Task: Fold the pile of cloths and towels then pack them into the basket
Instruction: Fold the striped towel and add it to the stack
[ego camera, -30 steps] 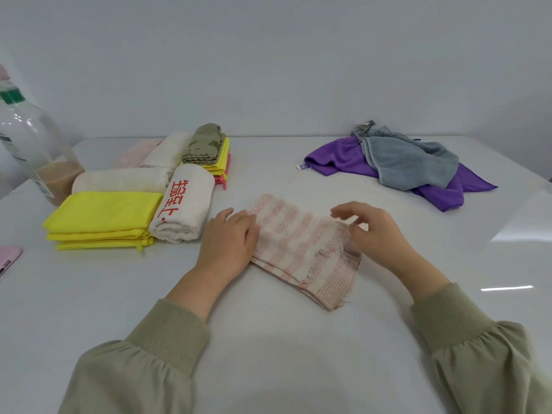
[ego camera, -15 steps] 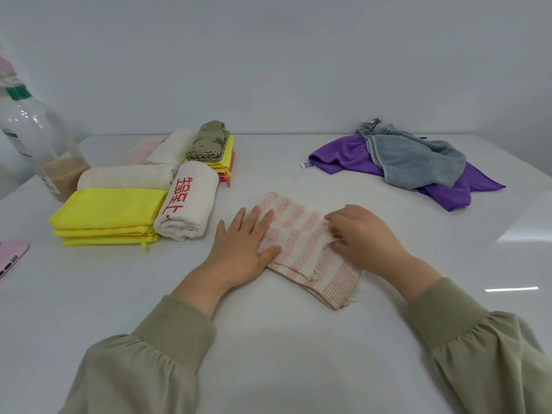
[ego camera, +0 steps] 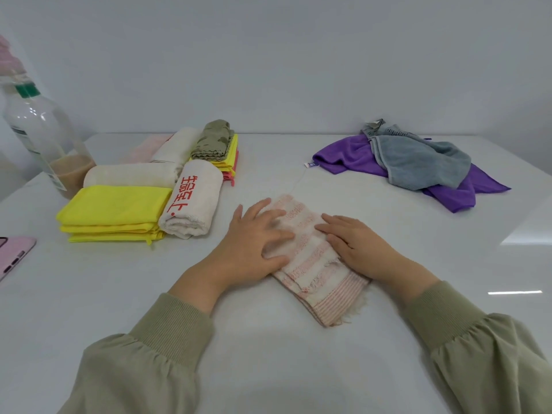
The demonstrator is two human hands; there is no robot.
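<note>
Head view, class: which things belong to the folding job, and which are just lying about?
Job: striped towel under left hand and right hand; folded yellow cloths; lettered white towel; unfolded purple cloth and grey towel.
Lying about: bottle; pink phone.

The middle of the striped towel [ego camera: 322, 282] is hidden under the left hand [ego camera: 254, 246] and the right hand [ego camera: 361, 252]. The left hand's fingers [ego camera: 268, 213] are blurred, and both sleeves [ego camera: 167, 339] run off the bottom edge. Far left of the left hand a pink phone [ego camera: 12, 255] is cut by the picture's edge and the label on the bottle [ego camera: 38, 135] beyond it is too small to read, while beyond the right hand the grey cloth [ego camera: 418, 162] covers part of the purple cloth [ego camera: 343, 156], whose small tag [ego camera: 311, 165] cannot be read.
</note>
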